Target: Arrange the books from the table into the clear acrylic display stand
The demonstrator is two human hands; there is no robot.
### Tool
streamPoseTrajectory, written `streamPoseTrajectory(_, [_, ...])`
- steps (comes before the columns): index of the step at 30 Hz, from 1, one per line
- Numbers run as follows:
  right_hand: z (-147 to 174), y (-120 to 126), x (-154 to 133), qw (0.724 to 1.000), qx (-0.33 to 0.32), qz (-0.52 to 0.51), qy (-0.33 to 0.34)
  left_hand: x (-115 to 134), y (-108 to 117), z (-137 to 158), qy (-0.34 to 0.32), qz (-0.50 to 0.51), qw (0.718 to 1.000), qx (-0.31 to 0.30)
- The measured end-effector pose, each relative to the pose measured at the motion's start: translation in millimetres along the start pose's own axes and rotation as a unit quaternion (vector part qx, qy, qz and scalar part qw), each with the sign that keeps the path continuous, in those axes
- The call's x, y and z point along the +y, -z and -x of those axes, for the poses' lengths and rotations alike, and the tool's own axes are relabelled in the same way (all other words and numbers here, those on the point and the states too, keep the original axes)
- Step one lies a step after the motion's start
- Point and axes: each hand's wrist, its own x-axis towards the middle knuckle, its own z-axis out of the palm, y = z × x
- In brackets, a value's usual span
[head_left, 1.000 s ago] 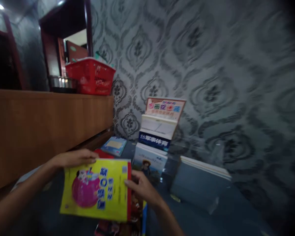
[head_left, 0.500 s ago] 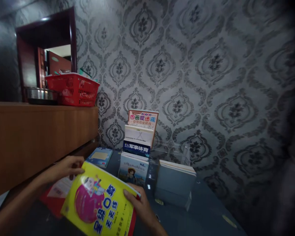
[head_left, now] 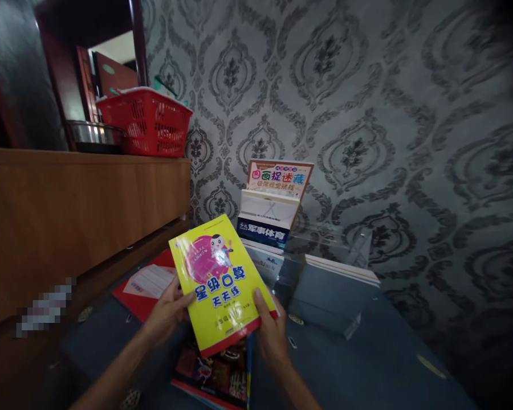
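A yellow workbook (head_left: 239,307) with a pink circle, a cartoon figure and blue lettering is held up nearly upright, tilted a little to the left. My left hand (head_left: 169,310) grips its lower left edge, thumb on the front cover. On the opposite edge, my right hand (head_left: 271,324) pinches it with the thumb in front and fingers behind. Below the workbook lies a dark-covered book (head_left: 216,376), partly hidden by it. Behind stands a tiered row of books, among them a dark blue book (head_left: 263,232) and a picture-puzzle book (head_left: 280,175).
A red book (head_left: 143,304) with a pale panel lies left on the dark table (head_left: 367,364). Several books stand in a clear holder (head_left: 353,327) at right. A red basket (head_left: 154,122) and a metal bowl (head_left: 96,135) sit on the wooden ledge (head_left: 89,210).
The yellow workbook has turned from sideways to nearly upright. My left hand has moved from its top corner down to its left edge. The camera view has shifted.
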Motion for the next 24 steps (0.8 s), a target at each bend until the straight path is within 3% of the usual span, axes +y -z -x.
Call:
streamPoseTrajectory(5, [5.0,13.3,-5.1,0.987,-0.077,0.137,0.042,-1.7,-1.0,-10.9,-0.071,-0.055,0.995,0.03])
streamPoseTrajectory(9, [4.0,20.3,-41.2,0.969,-0.172,0.171,0.044,8.2,2.3,-13.6,-0.084,-0.095,0.992,0.005])
streamPoseTrajectory(13, [0.4,21.7,-76.6,0.957,-0.231,0.173,0.041,14.9,-9.6,-13.3,-0.078,-0.143,0.987,-0.007])
streamPoseTrajectory(19, [-4.0,35.8,-110.9,0.944,-0.176,0.253,0.115,20.0,-48.7,-23.4,-0.113,-0.202,0.971,-0.061])
streamPoseTrajectory(24, [-5.3,60.0,-126.7,0.944,-0.141,0.266,0.132,22.2,-79.1,-36.7,-0.133,-0.27,0.947,-0.113])
